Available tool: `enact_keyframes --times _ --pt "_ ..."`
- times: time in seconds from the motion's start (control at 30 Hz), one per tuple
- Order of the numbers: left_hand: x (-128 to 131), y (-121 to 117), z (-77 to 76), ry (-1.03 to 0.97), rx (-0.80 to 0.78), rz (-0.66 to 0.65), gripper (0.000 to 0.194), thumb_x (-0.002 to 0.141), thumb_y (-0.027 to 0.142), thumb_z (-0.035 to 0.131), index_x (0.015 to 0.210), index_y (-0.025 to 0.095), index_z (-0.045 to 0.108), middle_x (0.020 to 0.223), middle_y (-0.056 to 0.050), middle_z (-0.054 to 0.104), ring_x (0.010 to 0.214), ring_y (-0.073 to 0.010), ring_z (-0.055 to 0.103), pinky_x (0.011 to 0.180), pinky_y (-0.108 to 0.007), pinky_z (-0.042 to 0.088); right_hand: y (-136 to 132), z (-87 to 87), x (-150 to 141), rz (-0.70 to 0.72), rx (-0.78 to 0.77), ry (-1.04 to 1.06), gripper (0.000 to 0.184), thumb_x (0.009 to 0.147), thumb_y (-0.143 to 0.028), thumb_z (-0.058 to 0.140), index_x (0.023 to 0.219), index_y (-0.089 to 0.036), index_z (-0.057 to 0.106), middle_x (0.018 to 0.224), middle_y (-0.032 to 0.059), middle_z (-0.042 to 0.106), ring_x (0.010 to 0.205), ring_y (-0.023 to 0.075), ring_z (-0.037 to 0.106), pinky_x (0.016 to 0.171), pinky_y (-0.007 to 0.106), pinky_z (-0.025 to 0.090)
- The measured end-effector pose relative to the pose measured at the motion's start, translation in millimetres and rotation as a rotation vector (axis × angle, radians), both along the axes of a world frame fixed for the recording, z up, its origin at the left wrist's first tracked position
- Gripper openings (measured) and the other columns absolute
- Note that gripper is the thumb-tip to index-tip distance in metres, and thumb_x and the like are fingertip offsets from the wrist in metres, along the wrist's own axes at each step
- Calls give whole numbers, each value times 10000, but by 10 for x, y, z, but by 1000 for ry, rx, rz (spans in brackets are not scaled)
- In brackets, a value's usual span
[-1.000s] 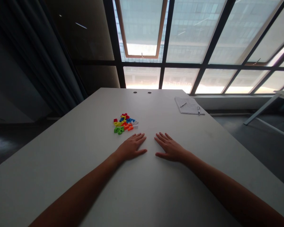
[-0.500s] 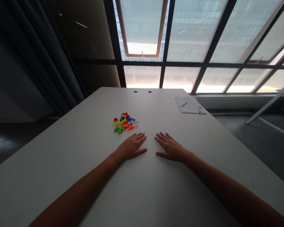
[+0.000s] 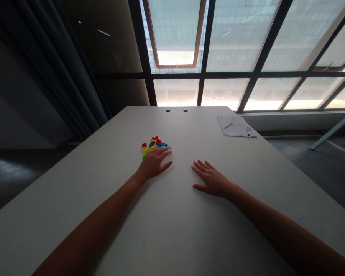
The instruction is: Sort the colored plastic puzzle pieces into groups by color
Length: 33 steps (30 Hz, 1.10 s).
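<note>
A small heap of colourful plastic pieces (image 3: 153,144), in red, yellow, blue, green and white, lies on the white table (image 3: 172,230). Over the near side of this heap reaches my left hand (image 3: 153,163), its fingers apart and nothing held. It hides the orange pieces and most of the green ones; whether it touches any of them I cannot tell. My right hand (image 3: 211,179) rests palm down on the tabletop, right of the heap, with fingers spread and nothing in it.
Sheets of paper (image 3: 237,128) lie near the table's right edge, with a pen (image 3: 248,132) and another pen (image 3: 228,125) on them. Two round holes are set in the far end of the tabletop. Windows stand beyond it, and a dark curtain (image 3: 46,57) hangs at left.
My left hand has moved forward and left from the bare tabletop to over the heap's near side. My right hand stays flat in place. The view has shifted slightly.
</note>
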<state>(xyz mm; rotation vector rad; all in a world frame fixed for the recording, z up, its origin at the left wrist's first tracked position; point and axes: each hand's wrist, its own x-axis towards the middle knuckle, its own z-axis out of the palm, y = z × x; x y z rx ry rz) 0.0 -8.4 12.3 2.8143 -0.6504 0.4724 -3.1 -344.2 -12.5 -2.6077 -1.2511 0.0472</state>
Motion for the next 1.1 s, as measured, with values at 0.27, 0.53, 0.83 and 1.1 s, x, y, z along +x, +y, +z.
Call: enact_keyframes --times 0.27,0.53,0.83,1.1 --pt "859 354 89 163 81 378 831 1005 717 434 1631 171 444 1703 -176 409 1571 -385 348 1296 -606 224 -2 1 6 -12 40 7 870 1022 -730 510 1665 -153 409 1722 185 318 1629 349 249 1342 555 185" --pt "1203 294 100 460 -2 579 986 901 926 242 1690 342 345 1761 -148 297 1550 -512 310 1138 -841 262 -17 9 18 -2 50 27 879 1024 -738 495 1669 -149 399 1728 184 309 1638 334 227 1347 539 166" --pt "986 103 33 420 54 530 977 838 952 353 1628 382 430 1745 -103 316 1521 -464 349 1186 -749 270 -25 -30 31 -7 51 17 868 1018 -755 483 1671 -188 404 1733 160 320 1636 329 240 1346 529 156" --pt "566 -193 46 407 80 377 872 911 863 415 1620 355 443 1766 -109 286 1563 -420 313 1216 -722 233 -5 -1 20 -12 61 20 835 1026 -702 520 1652 -156 432 1719 185 342 1625 342 270 1337 550 185"
